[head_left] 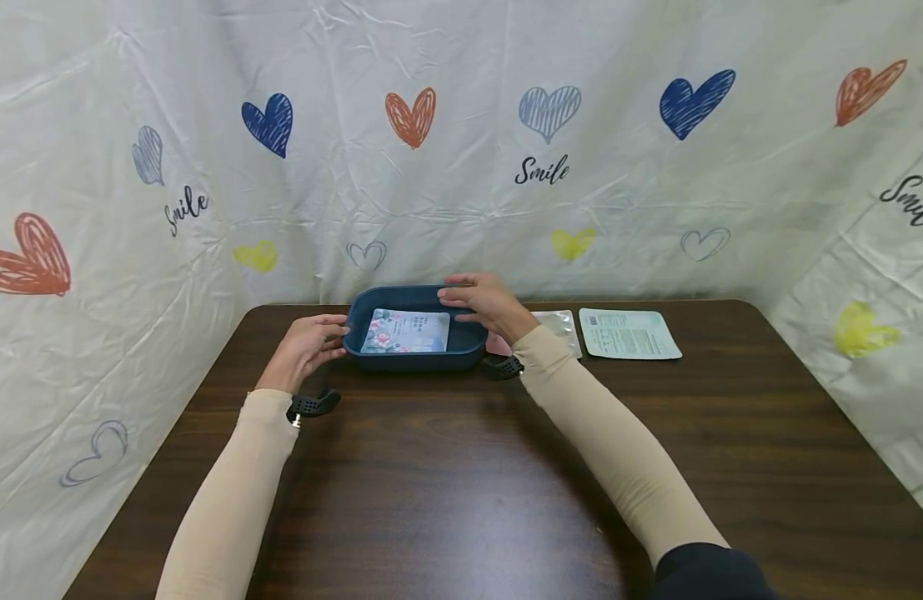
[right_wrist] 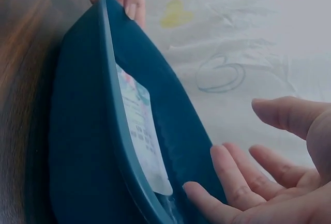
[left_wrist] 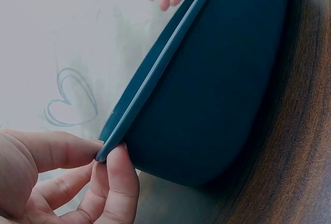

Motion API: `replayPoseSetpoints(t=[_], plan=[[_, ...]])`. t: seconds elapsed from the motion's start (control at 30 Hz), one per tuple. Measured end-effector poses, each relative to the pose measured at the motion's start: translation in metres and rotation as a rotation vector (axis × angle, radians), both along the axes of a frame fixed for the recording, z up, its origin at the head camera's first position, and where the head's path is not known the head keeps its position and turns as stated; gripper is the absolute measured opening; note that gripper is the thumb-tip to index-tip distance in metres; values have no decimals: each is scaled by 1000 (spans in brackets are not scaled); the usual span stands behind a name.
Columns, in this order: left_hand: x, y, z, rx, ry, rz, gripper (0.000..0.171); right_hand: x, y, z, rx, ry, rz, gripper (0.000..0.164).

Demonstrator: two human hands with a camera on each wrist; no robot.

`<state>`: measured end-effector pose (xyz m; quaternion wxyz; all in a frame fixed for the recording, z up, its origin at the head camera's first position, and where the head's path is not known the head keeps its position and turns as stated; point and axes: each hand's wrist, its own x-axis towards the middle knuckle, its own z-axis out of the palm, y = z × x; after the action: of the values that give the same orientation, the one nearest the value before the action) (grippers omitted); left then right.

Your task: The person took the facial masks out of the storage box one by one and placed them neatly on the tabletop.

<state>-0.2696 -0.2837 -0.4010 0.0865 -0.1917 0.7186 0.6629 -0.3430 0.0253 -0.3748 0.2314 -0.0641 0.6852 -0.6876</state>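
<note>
A dark blue oval basin [head_left: 416,362] stands at the far edge of the table. Inside it lies a flat white packet with a floral print [head_left: 407,332]. My left hand [head_left: 302,348] pinches the rim at the basin's left end, thumb on one side and fingers on the other in the left wrist view. Over the right end of the basin hovers my right hand [head_left: 493,305], its fingers spread and loosely bent with nothing in them. In the right wrist view the packet [right_wrist: 142,131] shows below the rim, near the right fingertips.
Right of the basin, partly behind the right wrist, lies a pink and silver packet [head_left: 560,327]. Farther right is a pale green packet with printed text [head_left: 629,335]. The dark wooden table [head_left: 431,467] meets a white curtain [head_left: 461,200] printed with hearts behind it.
</note>
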Motion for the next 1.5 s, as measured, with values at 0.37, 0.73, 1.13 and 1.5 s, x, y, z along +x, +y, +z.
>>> replayPoseSetpoints(t=[0.37,0.73,1.13,1.5], plan=[[-2,1,-3,-7,-3,4,43,0,-14,-13,58,-10,2,61],[-2,2,-5,-3,3,7,41,1,-24,-22,84,-51,3,54],[-1,1,-1,-13,-5,16,42,7,-29,-15,99,-5,58,57],[0,1,0,-3,-5,11,43,10,-31,-10,107,47,112,58]])
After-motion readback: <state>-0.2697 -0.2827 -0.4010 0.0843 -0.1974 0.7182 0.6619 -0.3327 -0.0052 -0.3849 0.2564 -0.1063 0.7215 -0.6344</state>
